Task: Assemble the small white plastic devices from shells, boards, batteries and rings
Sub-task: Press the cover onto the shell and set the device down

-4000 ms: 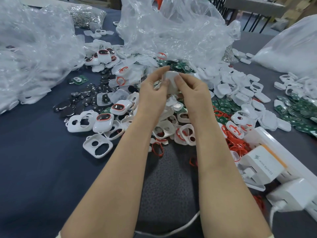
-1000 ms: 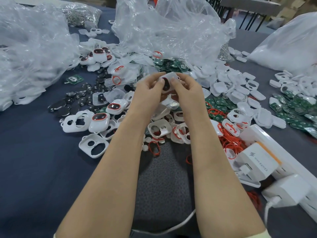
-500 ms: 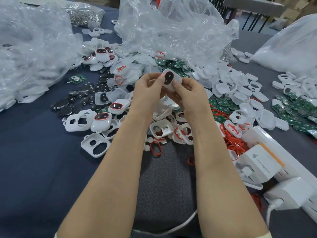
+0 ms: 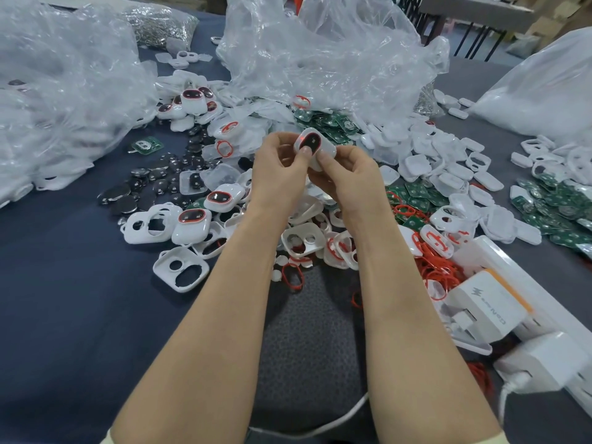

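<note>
Above the parts pile I hold one small white device [image 4: 315,144] with a dark oval window ringed in red, its front turned up toward me. My left hand [image 4: 278,168] pinches its left end, thumb pressed on the face. My right hand [image 4: 347,174] grips its right side from below. Under my hands lie empty white shells [image 4: 181,272], finished devices [image 4: 192,221], red rings [image 4: 293,275], dark coin batteries [image 4: 123,198] and green boards [image 4: 416,190].
Crumpled clear plastic bags [image 4: 317,52] rise at the back and left [image 4: 61,88]. A white power strip with chargers [image 4: 487,302] lies at the right front. More shells and green boards [image 4: 557,200] spread at the far right. Dark blue cloth [image 4: 64,315] covers the table.
The device has been turned so its dark windowed face shows, where four seconds ago only its white back faced me. Both hands stayed over the pile.
</note>
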`<state>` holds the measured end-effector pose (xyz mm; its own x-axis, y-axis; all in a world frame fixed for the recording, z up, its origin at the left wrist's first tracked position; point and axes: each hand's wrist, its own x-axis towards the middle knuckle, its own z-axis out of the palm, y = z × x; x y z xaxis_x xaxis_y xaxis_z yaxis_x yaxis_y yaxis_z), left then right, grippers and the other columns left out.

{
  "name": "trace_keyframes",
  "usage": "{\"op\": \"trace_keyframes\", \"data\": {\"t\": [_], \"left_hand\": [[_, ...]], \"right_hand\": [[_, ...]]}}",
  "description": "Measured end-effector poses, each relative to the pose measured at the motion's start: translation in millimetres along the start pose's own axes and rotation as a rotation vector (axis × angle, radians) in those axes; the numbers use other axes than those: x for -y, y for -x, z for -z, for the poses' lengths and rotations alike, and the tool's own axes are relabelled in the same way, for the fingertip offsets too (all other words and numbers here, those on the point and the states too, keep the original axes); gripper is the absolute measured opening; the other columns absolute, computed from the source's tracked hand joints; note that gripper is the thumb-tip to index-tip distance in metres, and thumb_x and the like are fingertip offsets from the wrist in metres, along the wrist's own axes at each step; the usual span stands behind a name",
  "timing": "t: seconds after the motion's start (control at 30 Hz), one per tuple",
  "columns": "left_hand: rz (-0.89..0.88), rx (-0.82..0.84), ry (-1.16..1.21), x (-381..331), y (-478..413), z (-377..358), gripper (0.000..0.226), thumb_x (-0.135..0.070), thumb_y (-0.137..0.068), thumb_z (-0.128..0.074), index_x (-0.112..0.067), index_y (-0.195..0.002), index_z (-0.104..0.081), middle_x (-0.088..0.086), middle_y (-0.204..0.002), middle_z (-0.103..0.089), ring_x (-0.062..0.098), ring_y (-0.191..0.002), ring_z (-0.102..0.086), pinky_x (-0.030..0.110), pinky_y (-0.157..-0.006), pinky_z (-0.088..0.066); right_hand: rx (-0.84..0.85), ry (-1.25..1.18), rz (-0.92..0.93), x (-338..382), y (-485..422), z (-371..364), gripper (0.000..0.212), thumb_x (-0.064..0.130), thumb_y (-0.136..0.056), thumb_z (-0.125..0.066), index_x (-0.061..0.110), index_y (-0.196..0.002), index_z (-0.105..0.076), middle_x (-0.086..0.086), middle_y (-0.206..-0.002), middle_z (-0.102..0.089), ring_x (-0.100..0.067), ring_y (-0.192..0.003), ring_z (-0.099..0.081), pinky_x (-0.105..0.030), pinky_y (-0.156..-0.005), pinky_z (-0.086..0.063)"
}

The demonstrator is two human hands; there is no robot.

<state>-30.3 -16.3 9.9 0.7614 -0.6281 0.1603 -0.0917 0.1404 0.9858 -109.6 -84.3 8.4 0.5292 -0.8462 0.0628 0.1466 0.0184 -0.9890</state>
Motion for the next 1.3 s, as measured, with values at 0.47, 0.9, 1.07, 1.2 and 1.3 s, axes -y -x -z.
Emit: {"op": "trace_keyframes", "data": {"t": [0.47, 0.9, 1.07, 1.2, 1.3], "left_hand": [[-0.129, 0.051, -0.202, -2.1, 2.6, -1.9, 0.014, -0.01, -0.094, -0.058, -0.016, -0.106, -0.061, -0.004, -0.09, -0.065, 0.015, -0.087, -0.064, 0.029, -0.083, -0.052], [-0.106, 0.025, -0.183, -4.4, 3.7, -2.6, 0.011, -0.011, -0.094, -0.058, -0.011, -0.105, -0.057, 0.001, -0.096, -0.065, 0.017, -0.093, -0.063, 0.033, -0.088, -0.053], [-0.082, 0.046, -0.145, -5.8, 5.5, -2.8, 0.016, -0.011, -0.094, -0.059, -0.011, -0.11, -0.061, 0.005, -0.101, -0.067, 0.015, -0.095, -0.063, 0.029, -0.089, -0.052], [-0.079, 0.067, -0.1, -7.3, 5.6, -3.4, 0.018, -0.006, -0.095, -0.056, -0.009, -0.112, -0.061, 0.002, -0.099, -0.065, 0.01, -0.094, -0.061, 0.021, -0.088, -0.051], [-0.071, 0.065, -0.067, -7.1, 4.0, -2.0, 0.02, -0.003, -0.095, -0.053, -0.01, -0.112, -0.062, -0.001, -0.098, -0.065, 0.008, -0.093, -0.062, 0.02, -0.087, -0.051]], "right_hand": [[0.009, 0.342, 0.245, 6.5, 3.5, 2.6, 0.015, 0.014, -0.095, -0.057, 0.024, -0.098, -0.068, 0.004, -0.095, -0.071, -0.006, -0.088, -0.064, -0.018, -0.08, -0.051], [0.006, 0.261, 0.162, 6.5, 3.7, 1.3, 0.017, 0.011, -0.096, -0.055, 0.016, -0.105, -0.068, -0.009, -0.105, -0.07, -0.022, -0.103, -0.064, -0.043, -0.096, -0.051], [-0.053, 0.311, 0.161, 5.1, 1.8, 0.8, 0.015, 0.011, -0.096, -0.055, 0.01, -0.106, -0.066, -0.01, -0.103, -0.069, -0.018, -0.094, -0.062, -0.043, -0.092, -0.052], [-0.1, 0.279, 0.143, 3.7, 0.7, -0.8, 0.015, 0.013, -0.095, -0.055, 0.01, -0.106, -0.066, -0.011, -0.104, -0.068, -0.017, -0.093, -0.061, -0.041, -0.091, -0.053], [-0.073, 0.232, 0.13, 3.0, 0.8, 0.1, 0.013, 0.014, -0.095, -0.056, 0.014, -0.103, -0.066, -0.008, -0.102, -0.068, -0.017, -0.094, -0.062, -0.04, -0.091, -0.054]]}}
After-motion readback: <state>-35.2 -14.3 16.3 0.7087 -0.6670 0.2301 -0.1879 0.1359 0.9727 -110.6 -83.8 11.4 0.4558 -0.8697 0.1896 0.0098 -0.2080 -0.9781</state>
